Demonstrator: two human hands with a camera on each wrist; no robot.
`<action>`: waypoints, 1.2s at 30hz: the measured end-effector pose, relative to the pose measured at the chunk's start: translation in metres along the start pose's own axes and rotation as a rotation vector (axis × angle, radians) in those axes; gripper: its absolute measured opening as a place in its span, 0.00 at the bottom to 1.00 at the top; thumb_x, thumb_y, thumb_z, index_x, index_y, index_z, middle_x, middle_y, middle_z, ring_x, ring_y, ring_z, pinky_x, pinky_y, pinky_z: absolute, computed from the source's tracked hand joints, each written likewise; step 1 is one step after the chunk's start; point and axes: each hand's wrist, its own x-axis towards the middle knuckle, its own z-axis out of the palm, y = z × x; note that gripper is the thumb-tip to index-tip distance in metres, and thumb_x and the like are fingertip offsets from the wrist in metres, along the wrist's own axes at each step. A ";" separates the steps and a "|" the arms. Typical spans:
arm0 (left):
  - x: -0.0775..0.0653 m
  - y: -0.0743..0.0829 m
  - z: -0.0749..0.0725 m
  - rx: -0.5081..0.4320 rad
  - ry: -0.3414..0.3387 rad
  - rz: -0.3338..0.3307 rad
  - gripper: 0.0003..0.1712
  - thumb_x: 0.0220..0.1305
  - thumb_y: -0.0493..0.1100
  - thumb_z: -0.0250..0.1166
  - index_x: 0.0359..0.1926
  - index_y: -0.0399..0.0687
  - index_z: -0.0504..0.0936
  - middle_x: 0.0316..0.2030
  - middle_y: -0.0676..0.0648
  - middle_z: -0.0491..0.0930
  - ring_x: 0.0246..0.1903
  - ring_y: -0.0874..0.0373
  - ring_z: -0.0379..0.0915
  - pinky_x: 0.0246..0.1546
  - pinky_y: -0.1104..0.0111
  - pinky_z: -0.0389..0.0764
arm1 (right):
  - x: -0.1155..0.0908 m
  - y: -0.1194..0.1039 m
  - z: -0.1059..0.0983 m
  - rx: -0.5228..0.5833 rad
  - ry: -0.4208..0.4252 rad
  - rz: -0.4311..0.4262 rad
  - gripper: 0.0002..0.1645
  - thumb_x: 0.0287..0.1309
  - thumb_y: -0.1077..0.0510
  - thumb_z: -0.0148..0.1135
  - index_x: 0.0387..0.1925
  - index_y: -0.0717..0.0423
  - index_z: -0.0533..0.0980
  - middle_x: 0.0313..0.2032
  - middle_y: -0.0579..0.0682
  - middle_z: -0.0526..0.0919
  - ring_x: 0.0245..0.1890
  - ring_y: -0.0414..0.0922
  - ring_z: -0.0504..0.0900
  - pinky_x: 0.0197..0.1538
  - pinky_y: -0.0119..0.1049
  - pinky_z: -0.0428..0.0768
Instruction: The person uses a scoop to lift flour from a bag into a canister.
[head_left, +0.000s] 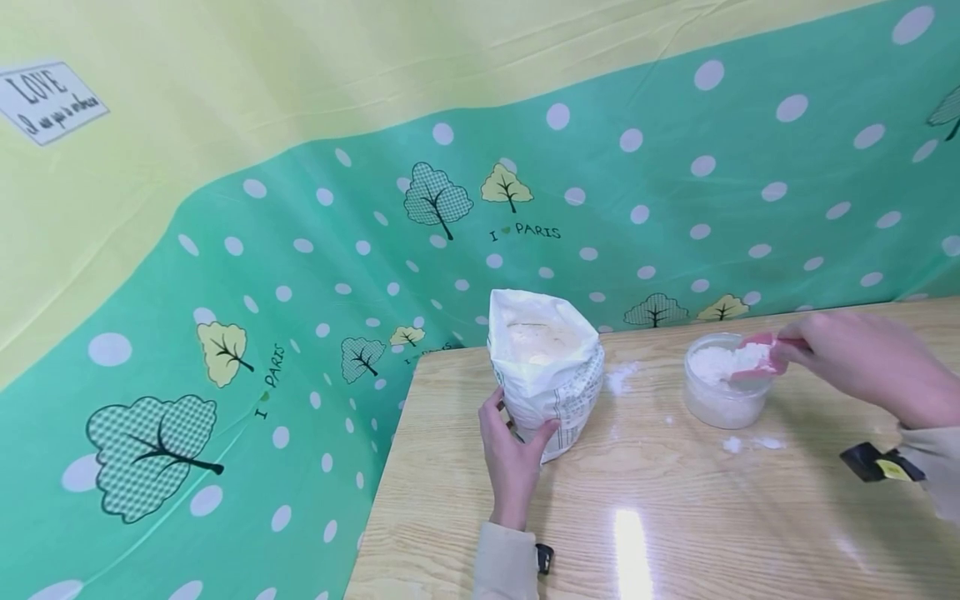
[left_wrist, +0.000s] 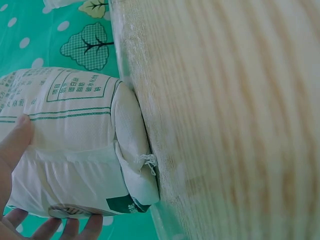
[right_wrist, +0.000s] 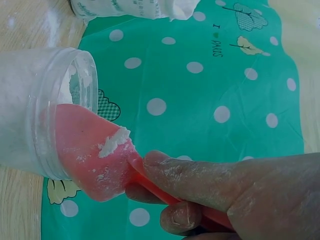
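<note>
In the head view my left hand point(head_left: 513, 446) grips the lower part of a white printed flour bag point(head_left: 558, 400), which stands with its top open and pale powder inside. The left wrist view shows the thumb on the front of the bag point(left_wrist: 75, 130) and the other fingers around its far side. Farther right, my right hand point(head_left: 862, 358) holds a pink scoop point(head_left: 780, 350) by the handle. Its bowl carries white powder and dips into the mouth of a clear round jar point(head_left: 723, 404), which has white powder inside. Powder also clings to the scoop point(right_wrist: 95, 150) and my fingers.
Spilled white powder point(head_left: 621, 379) lies between the bag and the jar, with small patches point(head_left: 750, 444) before the jar. A green and yellow printed cloth point(head_left: 360, 275) hangs behind and left of the wooden table point(head_left: 675, 500).
</note>
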 end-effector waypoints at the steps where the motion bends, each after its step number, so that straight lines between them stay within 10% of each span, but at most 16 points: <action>1: 0.000 0.000 0.000 0.000 0.001 0.000 0.52 0.44 0.53 0.80 0.68 0.52 0.63 0.61 0.50 0.68 0.61 0.55 0.66 0.58 0.58 0.79 | 0.000 0.000 0.000 0.001 -0.002 0.004 0.13 0.64 0.61 0.60 0.23 0.50 0.81 0.20 0.43 0.72 0.21 0.43 0.66 0.25 0.35 0.64; 36: 0.000 -0.001 0.001 0.033 0.007 0.016 0.52 0.45 0.53 0.80 0.69 0.52 0.62 0.61 0.51 0.67 0.62 0.56 0.66 0.57 0.61 0.80 | 0.000 -0.007 -0.009 -0.041 0.042 -0.034 0.21 0.64 0.60 0.57 0.15 0.43 0.67 0.17 0.41 0.64 0.20 0.42 0.63 0.24 0.34 0.59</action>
